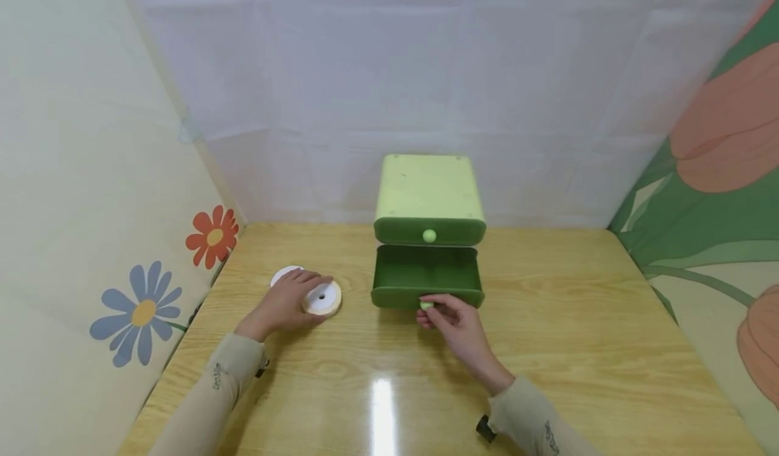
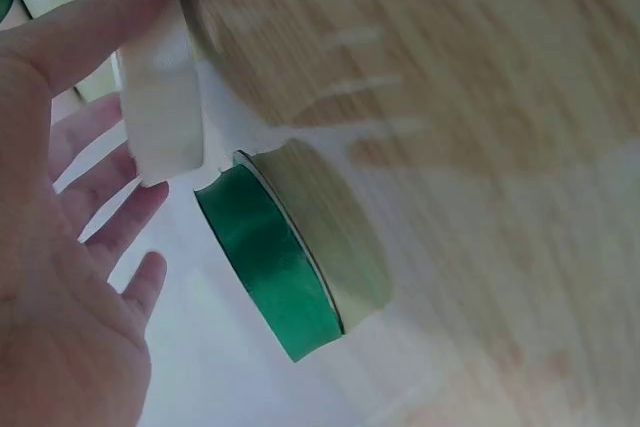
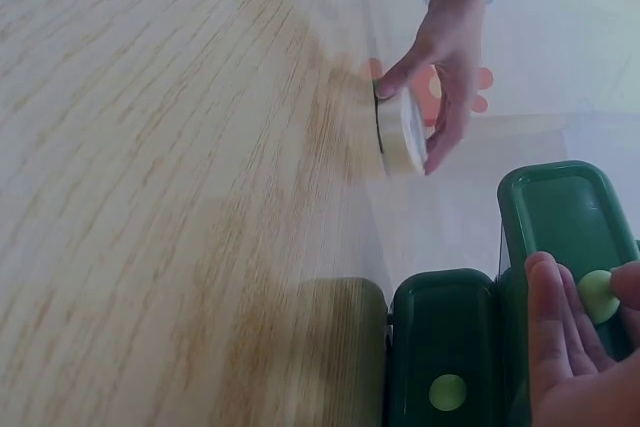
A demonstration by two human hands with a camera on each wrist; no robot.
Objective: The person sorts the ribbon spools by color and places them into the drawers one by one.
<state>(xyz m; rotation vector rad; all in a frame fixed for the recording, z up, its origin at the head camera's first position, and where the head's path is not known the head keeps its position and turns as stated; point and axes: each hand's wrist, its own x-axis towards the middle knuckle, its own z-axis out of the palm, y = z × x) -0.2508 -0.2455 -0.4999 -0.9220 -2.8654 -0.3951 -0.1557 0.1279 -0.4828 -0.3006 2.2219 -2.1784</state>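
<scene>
My left hand (image 1: 289, 305) holds a roll of white ribbon (image 1: 322, 299) between thumb and fingers, its flat white side facing up in the head view. A roll of green ribbon (image 2: 270, 257) lies beside it on the table, partly hidden by the hand in the head view. With thumb and fingertips my right hand (image 1: 458, 327) pinches the round light-green knob (image 3: 598, 297) of the lower drawer (image 1: 395, 298). That drawer is pulled out of a small green cabinet (image 1: 429, 185), and nothing shows inside it. The upper drawer (image 1: 402, 231) is closed.
The wooden table (image 1: 578, 334) carries the cabinet near its back edge, in front of a white cloth backdrop (image 1: 328, 90). Flower-patterned panels (image 1: 79, 192) stand along the left and right sides.
</scene>
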